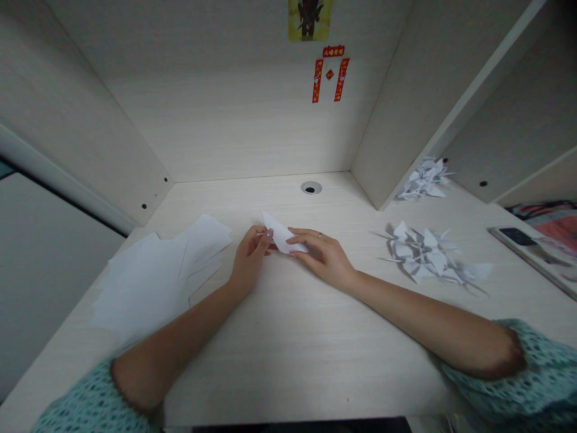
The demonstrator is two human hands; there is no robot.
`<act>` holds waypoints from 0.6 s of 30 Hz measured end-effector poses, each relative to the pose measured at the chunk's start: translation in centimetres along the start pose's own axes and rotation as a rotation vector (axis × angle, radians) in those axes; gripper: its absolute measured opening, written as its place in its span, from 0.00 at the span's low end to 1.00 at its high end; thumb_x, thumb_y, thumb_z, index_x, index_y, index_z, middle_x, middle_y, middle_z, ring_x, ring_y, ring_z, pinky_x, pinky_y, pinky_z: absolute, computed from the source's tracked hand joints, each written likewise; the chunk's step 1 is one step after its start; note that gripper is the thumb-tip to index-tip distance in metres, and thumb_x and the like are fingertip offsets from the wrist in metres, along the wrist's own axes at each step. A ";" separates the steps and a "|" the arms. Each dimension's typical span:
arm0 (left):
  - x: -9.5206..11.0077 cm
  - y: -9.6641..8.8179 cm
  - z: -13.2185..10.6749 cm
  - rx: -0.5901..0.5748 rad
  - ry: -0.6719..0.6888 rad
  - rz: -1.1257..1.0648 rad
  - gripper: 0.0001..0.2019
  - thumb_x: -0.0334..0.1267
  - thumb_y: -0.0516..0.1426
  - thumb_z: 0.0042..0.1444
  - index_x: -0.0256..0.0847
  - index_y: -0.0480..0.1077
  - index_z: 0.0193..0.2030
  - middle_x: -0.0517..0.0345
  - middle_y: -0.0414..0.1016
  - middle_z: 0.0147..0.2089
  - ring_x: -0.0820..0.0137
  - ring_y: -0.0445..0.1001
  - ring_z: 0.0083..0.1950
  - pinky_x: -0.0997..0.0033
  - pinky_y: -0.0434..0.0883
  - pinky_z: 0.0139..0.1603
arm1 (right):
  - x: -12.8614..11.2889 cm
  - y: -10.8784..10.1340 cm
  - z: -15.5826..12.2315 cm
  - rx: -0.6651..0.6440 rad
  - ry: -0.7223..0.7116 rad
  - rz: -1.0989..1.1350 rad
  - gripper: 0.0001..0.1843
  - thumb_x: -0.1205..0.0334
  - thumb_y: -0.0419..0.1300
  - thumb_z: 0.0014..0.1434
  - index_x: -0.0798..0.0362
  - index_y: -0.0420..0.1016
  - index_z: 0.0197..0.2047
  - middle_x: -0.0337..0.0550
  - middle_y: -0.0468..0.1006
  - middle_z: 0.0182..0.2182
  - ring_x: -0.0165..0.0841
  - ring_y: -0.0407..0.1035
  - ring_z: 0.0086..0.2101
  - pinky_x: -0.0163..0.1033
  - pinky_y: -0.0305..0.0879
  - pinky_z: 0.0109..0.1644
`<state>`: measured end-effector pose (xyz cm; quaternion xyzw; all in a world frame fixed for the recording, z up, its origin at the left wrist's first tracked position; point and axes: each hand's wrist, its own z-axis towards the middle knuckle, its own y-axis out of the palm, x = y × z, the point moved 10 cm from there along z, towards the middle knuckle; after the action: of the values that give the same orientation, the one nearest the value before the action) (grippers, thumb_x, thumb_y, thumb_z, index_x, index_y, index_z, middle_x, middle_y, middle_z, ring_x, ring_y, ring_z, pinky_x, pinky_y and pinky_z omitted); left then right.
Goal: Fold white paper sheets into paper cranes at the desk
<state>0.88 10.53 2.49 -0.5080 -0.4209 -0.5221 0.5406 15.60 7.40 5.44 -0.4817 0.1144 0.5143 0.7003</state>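
A folded white paper (280, 233) with a pointed tip stands up between my two hands, above the pale wood-grain desk (288, 337). My left hand (249, 260) pinches its left end between thumb and fingers. My right hand (322, 258) lies flatter, its fingers pressing on the paper's lower right end. A loose stack of white paper sheets (153, 276) lies left of my left hand. To the right of my right hand sits a heap of folded paper cranes (424, 255).
A smaller heap of paper cranes (424, 179) lies in the back right corner. A phone (517, 236) rests on a magazine (536, 255) at the right edge. Pale shelf walls (225, 114) enclose the desk, which has a round cable grommet (311, 187) near the back.
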 end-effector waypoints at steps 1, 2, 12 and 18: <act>-0.1 0.1 0.0 -0.005 -0.010 -0.010 0.14 0.52 0.54 0.56 0.42 0.64 0.33 0.63 0.72 0.25 0.72 0.73 0.29 0.74 0.66 0.32 | 0.1 0.0 0.0 -0.002 0.000 -0.003 0.11 0.58 0.60 0.59 0.47 0.74 0.46 0.47 0.75 0.53 0.38 0.70 0.52 0.46 0.66 0.57; -0.2 0.1 0.0 -0.008 -0.016 -0.017 0.14 0.52 0.54 0.56 0.42 0.64 0.34 0.63 0.72 0.25 0.72 0.73 0.29 0.73 0.66 0.32 | 0.1 0.0 0.0 -0.001 0.000 -0.007 0.11 0.58 0.60 0.59 0.47 0.74 0.46 0.47 0.75 0.53 0.38 0.70 0.52 0.46 0.66 0.57; -1.3 0.2 0.2 -0.020 -0.047 0.004 0.18 0.55 0.54 0.56 0.43 0.64 0.42 0.57 0.79 0.35 0.70 0.78 0.32 0.73 0.65 0.33 | -0.2 -0.7 -0.1 0.090 -0.067 -0.078 0.09 0.63 0.54 0.63 0.47 0.75 0.44 0.45 0.74 0.54 0.36 0.67 0.53 0.48 0.63 0.58; -1.3 0.4 0.1 -0.042 -0.047 -0.013 0.17 0.53 0.55 0.56 0.42 0.64 0.42 0.56 0.79 0.40 0.69 0.79 0.33 0.71 0.68 0.37 | -0.1 -1.4 -0.1 0.160 -0.050 -0.067 0.05 0.64 0.57 0.59 0.48 0.75 0.37 0.45 0.76 0.49 0.37 0.69 0.48 0.49 0.65 0.53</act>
<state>1.17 10.81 1.23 -0.5287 -0.4259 -0.5220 0.5164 16.73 7.24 6.20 -0.4150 0.1215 0.4916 0.7558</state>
